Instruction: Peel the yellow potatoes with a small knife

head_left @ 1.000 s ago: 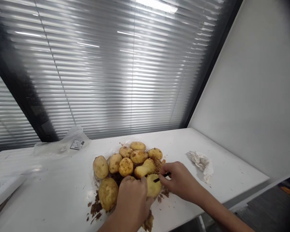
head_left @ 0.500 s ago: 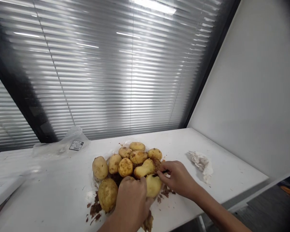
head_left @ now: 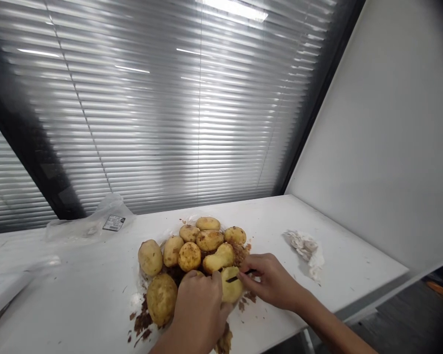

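Observation:
My left hand (head_left: 197, 309) grips a partly peeled yellow potato (head_left: 231, 285) from below and to its left. My right hand (head_left: 269, 282) holds a small black-handled peeler (head_left: 238, 277) with its tip against that potato. A heap of several peeled and part-peeled potatoes (head_left: 189, 256) lies just behind and left of my left hand. Brown peel scraps (head_left: 142, 320) are scattered around the heap on a thin plastic sheet, and some are partly hidden beneath my left hand.
A white table (head_left: 96, 290) carries everything and ends at an edge on the right. A crumpled white tissue (head_left: 305, 250) lies to the right, and a plastic bag with a label (head_left: 113, 222) lies at the back. Slatted blinds and a white wall stand behind.
My right hand and the peeler have moved down and left across the held potato. The view has shifted slightly. The left hand still grips the same potato.

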{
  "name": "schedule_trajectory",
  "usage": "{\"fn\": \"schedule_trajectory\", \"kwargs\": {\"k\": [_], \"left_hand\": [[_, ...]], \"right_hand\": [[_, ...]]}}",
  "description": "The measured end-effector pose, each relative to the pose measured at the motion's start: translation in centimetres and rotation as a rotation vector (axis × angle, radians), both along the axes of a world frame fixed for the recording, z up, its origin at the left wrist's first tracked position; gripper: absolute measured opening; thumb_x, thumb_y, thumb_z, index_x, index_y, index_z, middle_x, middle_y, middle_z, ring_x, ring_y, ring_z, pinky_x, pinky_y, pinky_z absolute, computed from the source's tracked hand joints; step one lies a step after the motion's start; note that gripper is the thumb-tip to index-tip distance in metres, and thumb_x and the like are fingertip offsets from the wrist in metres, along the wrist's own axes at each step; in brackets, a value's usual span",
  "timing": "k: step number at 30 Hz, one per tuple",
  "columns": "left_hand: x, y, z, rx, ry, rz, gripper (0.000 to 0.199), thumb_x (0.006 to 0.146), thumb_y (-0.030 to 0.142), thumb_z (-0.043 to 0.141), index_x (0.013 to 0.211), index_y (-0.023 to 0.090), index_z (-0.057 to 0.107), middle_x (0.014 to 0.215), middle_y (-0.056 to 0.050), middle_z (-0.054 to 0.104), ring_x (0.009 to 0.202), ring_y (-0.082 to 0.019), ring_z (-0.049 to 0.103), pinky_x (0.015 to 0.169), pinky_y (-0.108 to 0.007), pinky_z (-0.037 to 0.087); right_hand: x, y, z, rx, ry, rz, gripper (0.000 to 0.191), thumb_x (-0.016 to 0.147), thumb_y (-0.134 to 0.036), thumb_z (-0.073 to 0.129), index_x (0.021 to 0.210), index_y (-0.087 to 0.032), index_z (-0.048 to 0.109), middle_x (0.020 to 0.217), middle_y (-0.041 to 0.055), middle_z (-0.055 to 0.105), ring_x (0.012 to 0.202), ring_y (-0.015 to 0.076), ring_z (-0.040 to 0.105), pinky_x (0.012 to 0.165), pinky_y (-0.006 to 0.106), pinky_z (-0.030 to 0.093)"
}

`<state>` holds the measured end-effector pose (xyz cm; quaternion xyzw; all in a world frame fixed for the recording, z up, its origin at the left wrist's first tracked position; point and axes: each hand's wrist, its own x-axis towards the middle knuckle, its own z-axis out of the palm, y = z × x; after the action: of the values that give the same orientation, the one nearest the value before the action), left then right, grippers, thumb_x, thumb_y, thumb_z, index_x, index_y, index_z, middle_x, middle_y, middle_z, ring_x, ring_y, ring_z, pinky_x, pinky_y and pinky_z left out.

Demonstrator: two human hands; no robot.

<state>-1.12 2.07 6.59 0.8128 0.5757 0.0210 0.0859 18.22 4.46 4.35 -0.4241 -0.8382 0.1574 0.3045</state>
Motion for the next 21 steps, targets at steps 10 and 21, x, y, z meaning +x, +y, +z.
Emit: {"fn": "schedule_trajectory", "kwargs": {"k": [10,21], "left_hand": [[-0.1,0.07,-0.03,0.002,0.007,-0.007,0.025,0.075,0.035,0.061,0.091,0.016,0.065,0.085,-0.013,0.072,0.086,-0.032,0.064,0.081,-0.042,0.045],[-0.08,0.02,-0.07,-0.002,0.008,-0.004,0.024,0.075,0.034,0.061,0.09,0.015,0.065,0.084,-0.013,0.072,0.086,-0.032,0.064,0.081,-0.042,0.045]], "right_hand": [[-0.07,0.08,-0.6,0.04,0.049,-0.063,0.02,0.086,-0.021,0.05,0.067,-0.018,0.055,0.06,-0.0005,0.058,0.055,0.0115,0.05,0.054,0.022,0.034],[0.1,0.14,-0.89,0.04,0.075,-0.119,0.023,0.088,-0.023,0.051,0.066,-0.018,0.056,0.058,-0.0004,0.057,0.054,0.0116,0.051,0.053,0.022,0.035]]}}
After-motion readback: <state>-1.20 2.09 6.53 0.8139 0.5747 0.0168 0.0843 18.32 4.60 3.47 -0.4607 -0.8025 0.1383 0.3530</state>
